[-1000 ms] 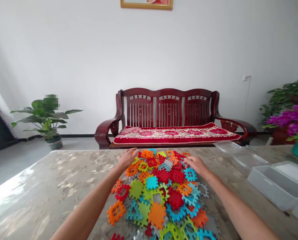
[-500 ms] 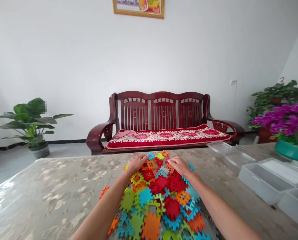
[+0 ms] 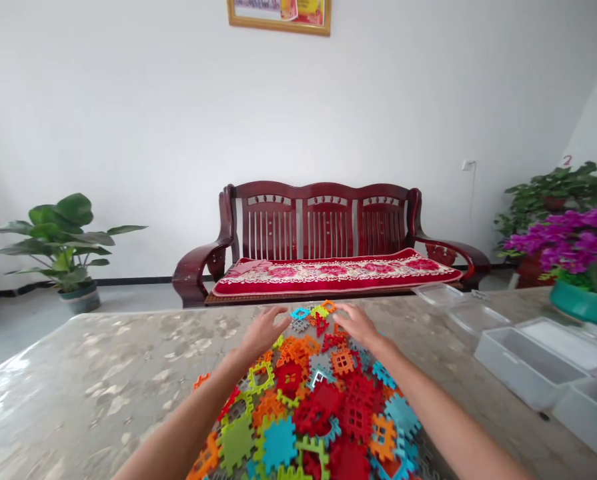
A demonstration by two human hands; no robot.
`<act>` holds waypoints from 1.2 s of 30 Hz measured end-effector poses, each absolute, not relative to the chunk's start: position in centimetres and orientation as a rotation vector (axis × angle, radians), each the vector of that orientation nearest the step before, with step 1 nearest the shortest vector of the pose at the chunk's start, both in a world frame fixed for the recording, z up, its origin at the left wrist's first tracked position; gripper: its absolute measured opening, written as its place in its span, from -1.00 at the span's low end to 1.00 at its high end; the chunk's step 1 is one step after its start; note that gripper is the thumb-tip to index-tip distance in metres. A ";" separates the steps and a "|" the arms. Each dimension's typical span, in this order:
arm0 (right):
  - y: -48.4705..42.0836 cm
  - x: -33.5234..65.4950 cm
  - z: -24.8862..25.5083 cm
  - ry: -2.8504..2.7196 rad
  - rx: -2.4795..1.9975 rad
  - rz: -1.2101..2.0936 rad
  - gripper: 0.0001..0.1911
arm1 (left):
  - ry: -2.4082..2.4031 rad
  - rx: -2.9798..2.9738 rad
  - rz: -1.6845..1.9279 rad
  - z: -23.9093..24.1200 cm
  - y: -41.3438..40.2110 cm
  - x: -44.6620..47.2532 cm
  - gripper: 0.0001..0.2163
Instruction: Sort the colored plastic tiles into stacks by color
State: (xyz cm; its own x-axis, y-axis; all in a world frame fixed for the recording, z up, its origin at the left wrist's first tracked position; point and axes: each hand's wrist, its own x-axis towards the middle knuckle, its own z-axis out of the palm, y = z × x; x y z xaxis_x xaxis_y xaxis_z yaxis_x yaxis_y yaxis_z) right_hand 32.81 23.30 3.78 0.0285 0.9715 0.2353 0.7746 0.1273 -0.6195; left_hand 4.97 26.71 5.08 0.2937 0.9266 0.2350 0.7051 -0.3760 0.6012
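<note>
A heap of flat, toothed plastic tiles in red, orange, green, blue and grey lies on the marble-patterned table in front of me. My left hand rests flat on the heap's far left edge, fingers stretched out. Opposite it, my right hand lies on the far right edge, fingers also extended. Between the two hands sit a blue, a green and an orange tile at the far end of the heap. Neither hand grips a tile.
Clear plastic boxes and lids stand on the table's right side, next to a teal pot of purple flowers. Behind the table are a dark red wooden bench and a potted green plant.
Both hands slid toward the far end of the heap and closer together. The tiles shifted and bunched under them, spreading nearer to me.
</note>
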 end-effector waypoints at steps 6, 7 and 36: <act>28.4 29.4 3.3 -1.972 -1.924 0.412 -0.36 | 2.081 2.090 0.379 2.1 24.2 -0.8 -0.47; 28.5 28.9 3.2 -2.010 -1.921 0.422 -0.37 | 2.104 2.062 0.353 1.5 24.0 -1.2 -0.45; 7.9 33.8 -2.1 -1.702 -2.029 0.063 -0.48 | 1.055 2.892 0.244 1.7 2.3 0.3 -0.02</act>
State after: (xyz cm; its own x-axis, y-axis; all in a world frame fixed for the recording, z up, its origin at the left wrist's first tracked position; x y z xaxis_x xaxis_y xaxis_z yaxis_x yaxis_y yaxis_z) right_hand 33.81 7.89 -2.07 0.2226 0.9369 0.2695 0.9143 -0.1047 -0.3913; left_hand 0.32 2.26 1.75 0.7545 0.6433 0.1298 0.6349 -0.7656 0.1037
